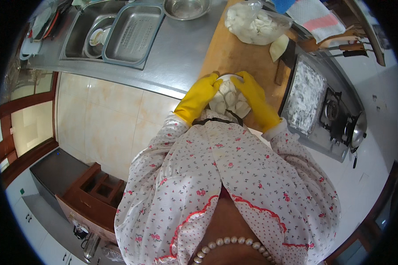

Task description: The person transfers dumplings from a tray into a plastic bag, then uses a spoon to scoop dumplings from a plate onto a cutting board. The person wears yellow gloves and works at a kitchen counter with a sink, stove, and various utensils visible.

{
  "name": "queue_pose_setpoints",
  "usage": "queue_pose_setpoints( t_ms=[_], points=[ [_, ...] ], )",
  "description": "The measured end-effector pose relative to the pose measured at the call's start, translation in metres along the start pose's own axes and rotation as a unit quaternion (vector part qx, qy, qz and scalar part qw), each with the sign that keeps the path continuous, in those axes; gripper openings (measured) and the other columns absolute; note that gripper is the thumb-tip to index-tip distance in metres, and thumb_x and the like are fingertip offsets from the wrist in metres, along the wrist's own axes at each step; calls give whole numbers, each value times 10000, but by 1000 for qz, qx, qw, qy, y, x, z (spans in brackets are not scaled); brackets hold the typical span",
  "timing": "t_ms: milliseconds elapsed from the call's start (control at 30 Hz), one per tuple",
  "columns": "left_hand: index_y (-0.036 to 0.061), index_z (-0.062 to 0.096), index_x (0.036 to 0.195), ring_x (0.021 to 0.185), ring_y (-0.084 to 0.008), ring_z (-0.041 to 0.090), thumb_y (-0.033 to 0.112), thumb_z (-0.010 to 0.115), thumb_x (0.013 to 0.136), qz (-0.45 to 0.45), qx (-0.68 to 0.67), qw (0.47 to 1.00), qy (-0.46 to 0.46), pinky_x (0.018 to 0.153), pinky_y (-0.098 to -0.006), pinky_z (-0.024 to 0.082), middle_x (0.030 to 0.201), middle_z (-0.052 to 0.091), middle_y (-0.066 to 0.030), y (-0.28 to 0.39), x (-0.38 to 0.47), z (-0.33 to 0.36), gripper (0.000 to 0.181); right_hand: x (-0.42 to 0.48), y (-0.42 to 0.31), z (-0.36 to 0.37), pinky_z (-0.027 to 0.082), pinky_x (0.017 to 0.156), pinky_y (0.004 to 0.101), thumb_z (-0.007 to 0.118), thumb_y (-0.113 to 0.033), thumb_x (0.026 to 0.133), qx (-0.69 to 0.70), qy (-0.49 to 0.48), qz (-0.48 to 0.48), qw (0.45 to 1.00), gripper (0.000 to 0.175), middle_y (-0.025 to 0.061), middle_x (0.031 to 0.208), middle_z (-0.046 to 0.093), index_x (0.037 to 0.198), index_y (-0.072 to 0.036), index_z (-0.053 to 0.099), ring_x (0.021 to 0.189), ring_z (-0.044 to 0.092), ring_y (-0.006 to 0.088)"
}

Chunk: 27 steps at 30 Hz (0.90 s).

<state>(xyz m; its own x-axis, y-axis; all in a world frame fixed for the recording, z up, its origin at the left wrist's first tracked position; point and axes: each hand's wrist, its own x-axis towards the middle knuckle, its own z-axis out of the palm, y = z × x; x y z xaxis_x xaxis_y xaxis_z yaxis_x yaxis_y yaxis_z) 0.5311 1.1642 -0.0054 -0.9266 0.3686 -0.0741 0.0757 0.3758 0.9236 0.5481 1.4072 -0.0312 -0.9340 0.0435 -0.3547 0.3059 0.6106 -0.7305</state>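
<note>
Both my hands wear yellow rubber gloves. A white plate heaped with pale folded dumplings stands close to my body, over the near part of the wooden board. My left hand grips the plate's left side, with its fingertips at the far rim. From the other side, my right hand curls its fingers over the rim. My apron and its black strap hide the plate's near edge. Beyond my hands, a clear plastic bag full of white dumplings rests on the wooden board.
Right of the board lies a flour-dusted tray beside a gas stove. A pale green piece lies near the bag. To the left, a steel drain tray sits across the sink. A metal basin stands farther back.
</note>
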Motion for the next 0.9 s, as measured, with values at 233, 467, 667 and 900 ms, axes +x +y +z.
queue_pose_setpoints(
  t_ms=[233, 467, 667, 900],
  points=[
    [-15, 585, 1386, 1191, -465, 646, 322, 515, 1088, -120, 14, 992, 16, 991, -436, 516, 1269, 674, -322, -5, -1, 2, 455, -19, 46, -14, 459, 1112, 418, 707, -385, 980, 228, 100, 40, 968, 585, 206, 1390, 633, 1437, -43, 575, 1316, 591, 330],
    [27, 601, 1381, 1120, -486, 672, 337, 542, 1069, -139, 47, 989, 22, 943, -463, 534, 1171, 708, -318, -16, -3, 5, 444, -27, -14, -8, 506, 1054, 436, 756, -255, 889, -200, 173, -210, 941, 568, 185, 1383, 650, 1416, -84, 630, 1247, 630, 368],
    [34, 618, 1376, 1042, -431, 714, 357, 559, 1060, -131, 43, 990, 36, 891, -440, 552, 1126, 737, -282, -25, 0, 12, 456, 6, -35, -8, 524, 981, 472, 775, -228, 822, -421, 44, -89, 901, 472, 141, 1254, 698, 1278, -127, 710, 1152, 651, 371],
    [0, 590, 1414, 1207, -486, 641, 357, 525, 1060, -133, 22, 989, 56, 1001, -473, 520, 1278, 672, -331, -22, -7, 13, 507, 5, -19, -42, 544, 934, 479, 768, -312, 896, -168, 188, -113, 961, 389, 160, 1241, 708, 1230, -117, 730, 1110, 682, 371]
  ],
)
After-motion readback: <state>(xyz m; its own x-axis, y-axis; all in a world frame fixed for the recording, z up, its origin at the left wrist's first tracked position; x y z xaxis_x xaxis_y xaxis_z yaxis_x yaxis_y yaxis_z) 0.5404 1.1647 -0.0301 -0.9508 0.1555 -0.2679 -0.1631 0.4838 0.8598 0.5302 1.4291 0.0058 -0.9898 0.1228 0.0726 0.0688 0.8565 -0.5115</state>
